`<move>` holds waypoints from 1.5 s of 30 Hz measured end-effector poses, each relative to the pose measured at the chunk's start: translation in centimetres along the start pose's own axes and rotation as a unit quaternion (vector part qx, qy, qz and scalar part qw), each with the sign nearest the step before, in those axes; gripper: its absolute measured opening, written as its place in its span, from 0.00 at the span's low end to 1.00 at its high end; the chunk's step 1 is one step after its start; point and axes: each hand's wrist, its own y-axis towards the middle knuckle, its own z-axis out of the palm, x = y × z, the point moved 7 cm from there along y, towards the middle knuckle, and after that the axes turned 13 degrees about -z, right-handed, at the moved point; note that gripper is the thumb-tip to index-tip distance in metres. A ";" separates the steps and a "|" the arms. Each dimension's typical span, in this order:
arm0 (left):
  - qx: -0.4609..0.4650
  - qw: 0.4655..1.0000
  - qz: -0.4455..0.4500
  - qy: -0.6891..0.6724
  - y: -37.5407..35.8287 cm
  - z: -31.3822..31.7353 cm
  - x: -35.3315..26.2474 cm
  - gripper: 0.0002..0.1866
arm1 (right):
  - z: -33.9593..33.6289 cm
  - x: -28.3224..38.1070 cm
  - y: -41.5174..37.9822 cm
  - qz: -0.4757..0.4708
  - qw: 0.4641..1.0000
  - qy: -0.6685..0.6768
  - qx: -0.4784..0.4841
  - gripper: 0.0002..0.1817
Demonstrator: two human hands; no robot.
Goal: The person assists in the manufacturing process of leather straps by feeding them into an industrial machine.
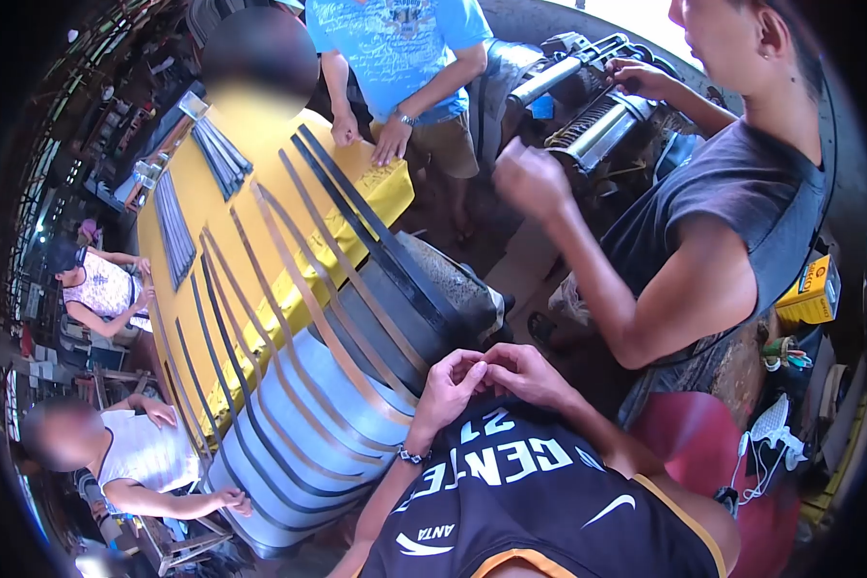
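Close in front of my dark jersey [511, 482], my left hand [450, 385] and my right hand [522, 374] meet at the fingertips. The fingers of both are pinched together, and whatever lies between them is too small or hidden to name. Just beyond my left hand, long brown strips [342, 352] and black strips [385, 241] hang over the near edge of a yellow-covered table [270, 164] and across a pale blue-grey curved surface [308, 433].
A person in a grey shirt [713, 212] works at a roller machine [597, 125] on the right. Someone in a blue shirt [400, 48] leans at the table's far side. Two people in white tops stand left. Grey strip bundles [175, 231] lie on the table. A yellow box [809, 294] sits right.
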 end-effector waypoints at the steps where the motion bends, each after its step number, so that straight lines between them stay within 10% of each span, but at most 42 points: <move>1: -0.002 1.000 -0.001 0.001 -0.1 -0.1 0.0 0.12 | 0.0 -0.1 0.0 0.005 1.000 0.001 0.000 0.11; 45: -0.096 0.994 0.032 0.040 -2.2 -1.0 -0.7 0.06 | -1.1 0.4 -0.1 -0.058 0.947 -0.316 -0.022 0.23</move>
